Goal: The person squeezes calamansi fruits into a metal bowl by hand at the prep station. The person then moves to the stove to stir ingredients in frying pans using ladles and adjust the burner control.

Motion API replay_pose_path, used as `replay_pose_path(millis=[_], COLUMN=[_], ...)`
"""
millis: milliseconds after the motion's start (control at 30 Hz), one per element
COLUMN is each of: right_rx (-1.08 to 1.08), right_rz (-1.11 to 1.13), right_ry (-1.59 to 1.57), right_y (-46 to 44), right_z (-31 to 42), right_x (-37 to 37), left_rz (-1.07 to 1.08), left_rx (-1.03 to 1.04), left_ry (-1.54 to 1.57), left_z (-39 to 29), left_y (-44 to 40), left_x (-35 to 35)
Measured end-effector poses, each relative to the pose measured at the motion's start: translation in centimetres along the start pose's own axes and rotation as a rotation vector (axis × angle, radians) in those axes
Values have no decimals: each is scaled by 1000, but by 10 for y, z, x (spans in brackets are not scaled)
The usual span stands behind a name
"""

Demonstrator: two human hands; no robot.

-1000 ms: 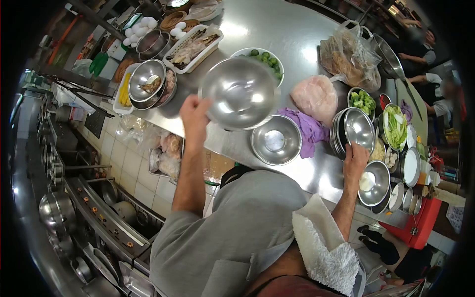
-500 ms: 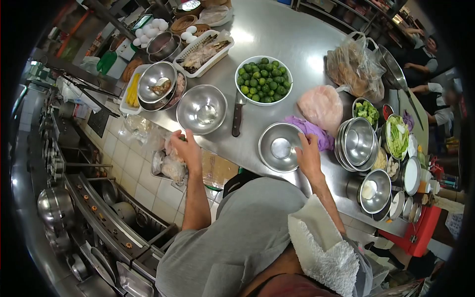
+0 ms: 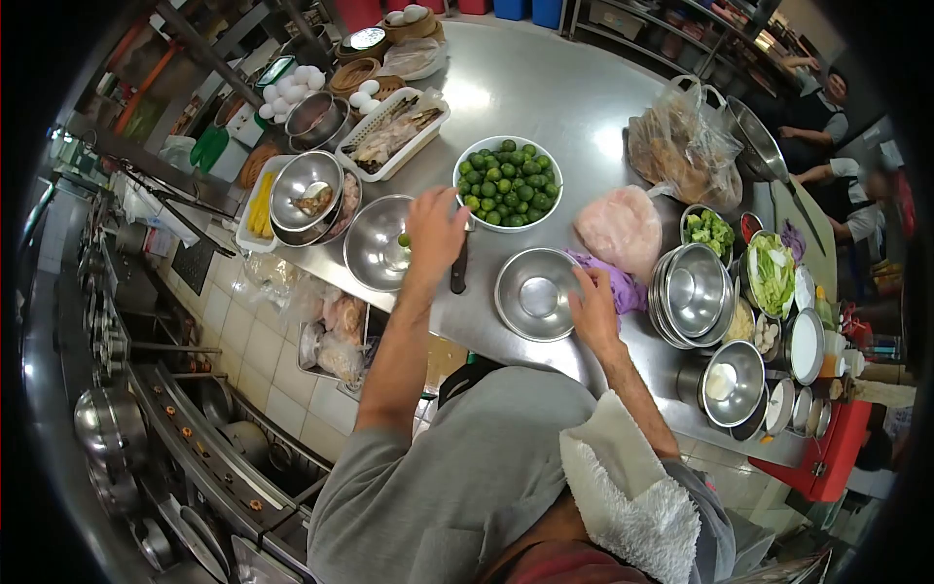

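1. The left hand's grip (image 3: 438,229) hangs over the right rim of the left steel bowl (image 3: 368,251), fingers curled; a single lime (image 3: 404,239) shows beside the fingers, within the bowl's outline; I cannot tell whether the grip holds it or how wide it is.
2. The right hand's grip (image 3: 595,307) is at the right rim of the right steel bowl (image 3: 525,302), fingers bent and a little spread; whether they pinch the rim, I cannot tell; the inside of this bowl shows bare metal.
3. Between the two steel bowls lies a knife (image 3: 459,273), its dark handle towards the person; the left hand partly covers its upper part.
4. Just beyond the knife stands a white bowl (image 3: 511,227), heaped with green limes (image 3: 511,180); it sits upright on the metal table (image 3: 555,97).
5. Right of the right hand lie a purple cloth (image 3: 628,292) and, beyond it, a pale pink bundle (image 3: 620,229); farther right are stacked steel bowls (image 3: 693,292), broccoli (image 3: 710,231) and leafy greens (image 3: 772,277).
6. Left of the left steel bowl are a small steel bowl (image 3: 306,185) and yellow strips (image 3: 260,206); beyond them stand a white basket (image 3: 413,156) of pale food and a pot with white eggs (image 3: 292,92) beside it.
7. At the far right, a co-worker (image 3: 825,122) stands past the table.
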State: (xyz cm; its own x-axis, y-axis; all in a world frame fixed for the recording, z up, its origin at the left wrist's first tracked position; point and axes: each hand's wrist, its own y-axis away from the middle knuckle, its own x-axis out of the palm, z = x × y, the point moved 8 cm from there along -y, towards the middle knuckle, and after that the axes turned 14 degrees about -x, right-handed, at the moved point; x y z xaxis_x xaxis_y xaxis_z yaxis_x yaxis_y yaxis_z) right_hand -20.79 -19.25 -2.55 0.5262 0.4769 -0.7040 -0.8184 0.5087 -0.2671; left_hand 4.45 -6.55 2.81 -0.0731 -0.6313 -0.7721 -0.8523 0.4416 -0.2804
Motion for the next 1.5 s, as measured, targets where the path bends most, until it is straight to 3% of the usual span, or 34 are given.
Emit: replay_pose_path(millis=[33, 133, 367, 433, 467, 500, 567, 600, 700, 900, 1000, 1067, 1167, 1433, 1500], right_rx=[-42, -102, -120, -95, -68, -60, -201, -195, -267, -484, -389, -153, -142, -201, 179], right_rz=[-27, -73, -198, -223, -236, -235, -253, -253, -222, -177, -99, -48, 14, -172, -151], right_ry=[21, 69, 28, -74, -180, -181, -294, -293, -297, -237, -313, -549, -600, -446, -853], right_y=[1, 6, 14, 7, 5, 1, -16, -23, -42, -44, -32, -25, -13, -4, 4], right_z=[4, 13, 16, 21, 26, 32, 56, 63, 88, 99, 91, 65, 56, 54, 22], right_x=[-3, -10, -30, -38, -41, -43, -48, -49, -44, -25, -20, -8, -3, -6, 19], left_rz=[60, 167, 162, 181, 344, 351, 709, 784, 881, 804, 773, 750, 756, 774, 730], left_rx=[59, -3, 11, -87, -222, -225, -454, -473, -508, -448, -382, -343, -283, -232, -169], left_ry=[132, 82, 35, 525, 771, 768, 1408, 1497, 1544, 1268, 1133, 1104, 1057, 957, 980], left_z=[-16, -33, -30, -23, -26, -30, -39, -44, -50, -46, -45, -48, -55, -55, -63], left_y=[-5, -18, -27, -23, -13, -2, 26, 39, 70, 102, 117, 125, 135, 147, 145], left_x=[10, 42, 50, 35, 33, 27, 40, 42, 49, 52, 51, 50, 44, 55, 47])
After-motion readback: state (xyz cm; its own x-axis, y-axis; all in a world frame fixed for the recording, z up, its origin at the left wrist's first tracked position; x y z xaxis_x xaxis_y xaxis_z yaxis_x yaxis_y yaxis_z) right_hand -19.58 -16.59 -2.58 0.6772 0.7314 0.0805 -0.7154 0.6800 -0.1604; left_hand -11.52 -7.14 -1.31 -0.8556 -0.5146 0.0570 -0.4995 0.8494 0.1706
